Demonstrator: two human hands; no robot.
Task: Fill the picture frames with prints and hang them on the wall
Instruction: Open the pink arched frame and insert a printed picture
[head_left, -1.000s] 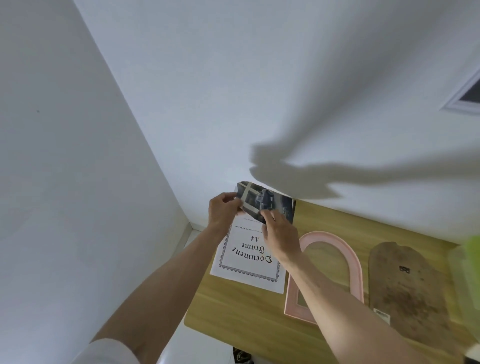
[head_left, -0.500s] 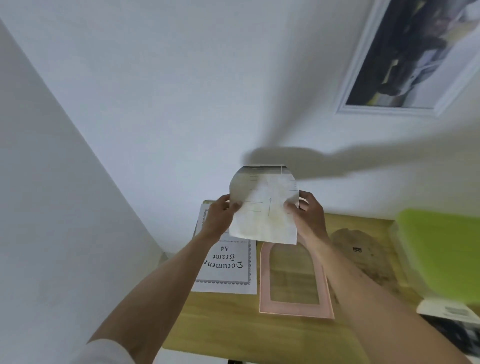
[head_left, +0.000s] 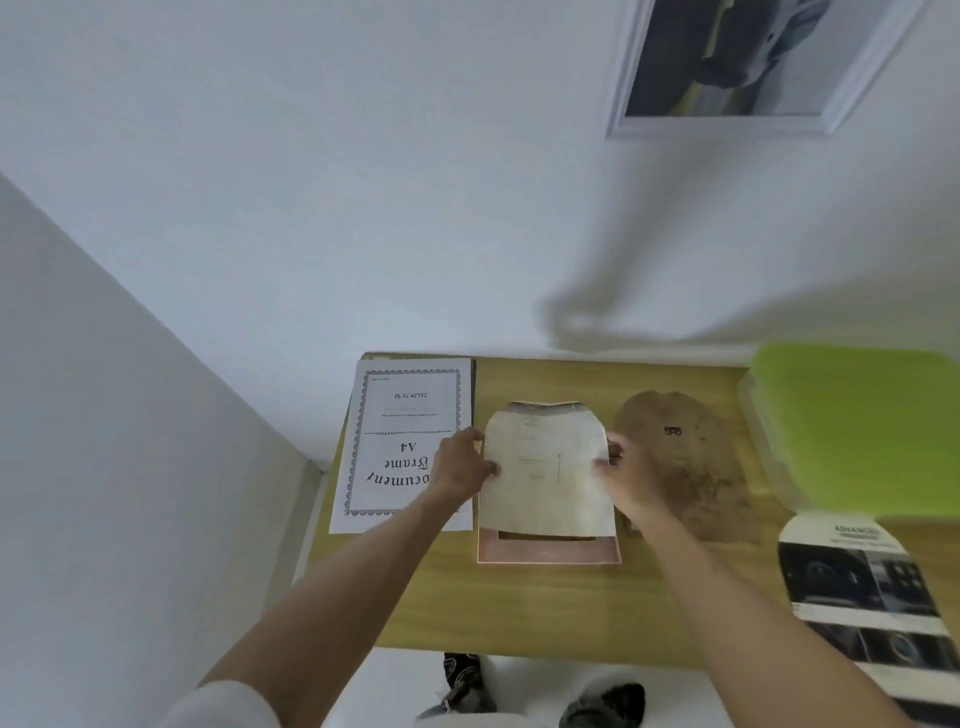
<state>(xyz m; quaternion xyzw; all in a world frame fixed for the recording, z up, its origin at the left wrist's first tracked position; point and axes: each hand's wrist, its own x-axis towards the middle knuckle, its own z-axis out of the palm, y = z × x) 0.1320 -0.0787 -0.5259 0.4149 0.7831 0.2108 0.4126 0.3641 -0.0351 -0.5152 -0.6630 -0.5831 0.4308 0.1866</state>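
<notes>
Nearest the camera, at the bottom edge, a pair of dark shoes (head_left: 540, 691) stands on the pale floor just beyond the near edge of the wooden table (head_left: 545, 608). Both bare forearms reach forward over the tabletop. At the near right, an arch-topped print (head_left: 867, 592) with dark photos lies flat on the wood. Further in, the pink frame (head_left: 548, 552) lies flat, with only its lower bar showing below the sheet held above it. The left hand (head_left: 460, 465) pinches the left edge of that arch-cut sheet (head_left: 548, 467), thumb on top and fingers curled under, while the right hand (head_left: 631, 480) pinches its right edge the same way; the sheet shows a pale, faintly printed side upward and covers most of the frame. To the left, touching the left wrist, lies a white page (head_left: 402, 441) with a decorative border and the words "Document Frame A4". To the right of the right hand lies a brown arch-shaped backing board (head_left: 685, 467). Beyond that, at the far right, sits a green-lidded box (head_left: 862, 421). On the white wall behind the table hangs a white-framed picture (head_left: 763, 62), its image blurred.
</notes>
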